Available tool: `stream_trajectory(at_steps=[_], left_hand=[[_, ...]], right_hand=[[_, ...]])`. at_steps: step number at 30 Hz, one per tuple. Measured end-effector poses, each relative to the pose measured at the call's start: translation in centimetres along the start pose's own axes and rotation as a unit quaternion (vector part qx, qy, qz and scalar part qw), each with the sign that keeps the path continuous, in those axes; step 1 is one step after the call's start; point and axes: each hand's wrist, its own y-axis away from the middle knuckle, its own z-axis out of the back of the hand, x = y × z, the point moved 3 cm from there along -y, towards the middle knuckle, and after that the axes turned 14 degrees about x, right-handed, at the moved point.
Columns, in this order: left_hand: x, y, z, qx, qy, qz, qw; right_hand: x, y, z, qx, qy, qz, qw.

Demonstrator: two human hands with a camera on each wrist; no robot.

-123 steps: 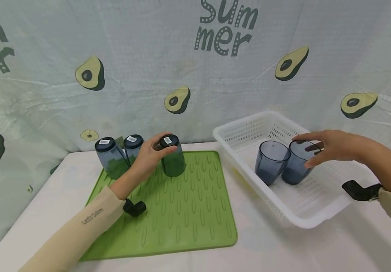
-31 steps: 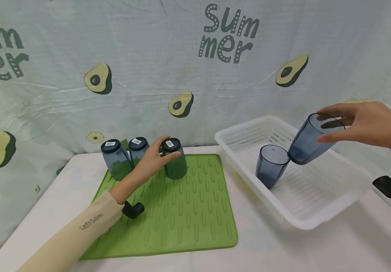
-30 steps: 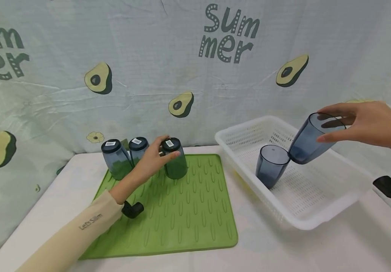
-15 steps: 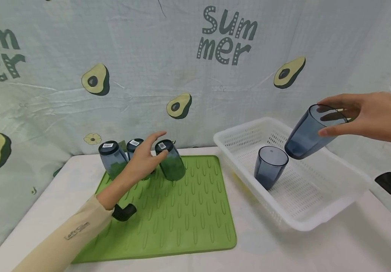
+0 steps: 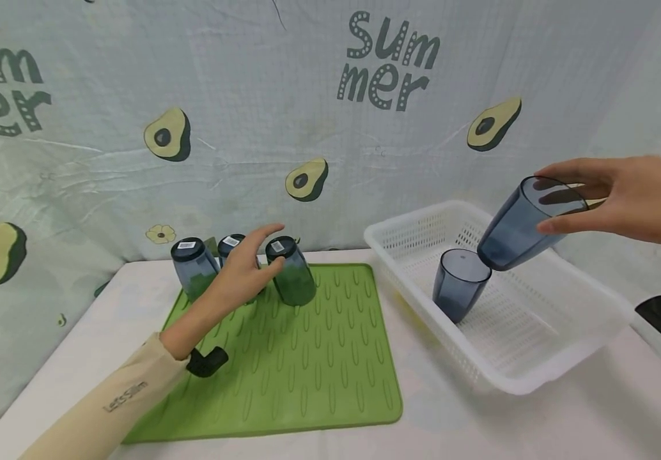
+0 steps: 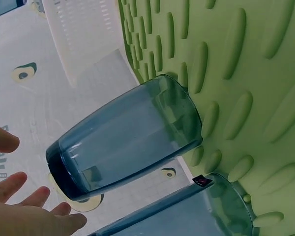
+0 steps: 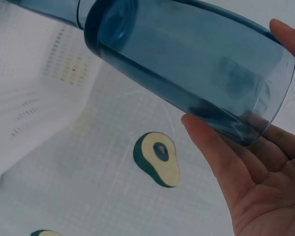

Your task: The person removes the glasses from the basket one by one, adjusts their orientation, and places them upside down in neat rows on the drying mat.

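My left hand (image 5: 244, 268) hovers with spread fingers beside an upside-down blue drinking glass (image 5: 295, 281) on the green ribbed mat (image 5: 319, 370). The left wrist view shows a gap between the fingertips (image 6: 34, 196) and this glass (image 6: 123, 142). Two more upturned glasses stand to its left: one at the outer side (image 5: 192, 268), the other (image 5: 229, 243) partly hidden by the hand. Over the white basket (image 5: 537, 377), my right hand (image 5: 635, 195) grips a second blue glass (image 5: 514, 230) near its rim, tilted, mouth toward the palm. Its base overlaps the rim of a glass (image 5: 458, 291) leaning inside the basket.
The perforated basket sits right of the mat on a white-covered table (image 5: 434, 409). Behind both hangs a pale cloth (image 5: 238, 96) printed with avocados and lettering.
My right hand has lifted its glass from the basket and tilted it. My left hand has let go of the nearest upturned glass and drawn back slightly; that glass's top has shifted left.
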Motion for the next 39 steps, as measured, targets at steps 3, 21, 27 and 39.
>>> stream_trajectory(at_steps=[3, 21, 27, 39], left_hand=[[-0.5, 0.2, -0.1, -0.003, 0.003, -0.018, 0.9998], [-2.1, 0.5, -1.4, -0.001, -0.016, -0.077, 0.9969], [-2.6, 0.8, -1.9, -0.002, -0.020, -0.094, 0.9954], [-3.4, 0.8, -3.2, 0.017, 0.010, -0.097, 0.9950]], right_hand=[[0.3, 0.0, 0.0, -0.003, 0.000, 0.004, 1.0000], [2.3, 0.2, -0.1, 0.004, 0.000, 0.019, 0.9998], [2.8, 0.3, -0.2, 0.006, 0.006, 0.028, 0.9996], [4.4, 0.3, -0.3, 0.013, -0.010, 0.050, 0.9986]])
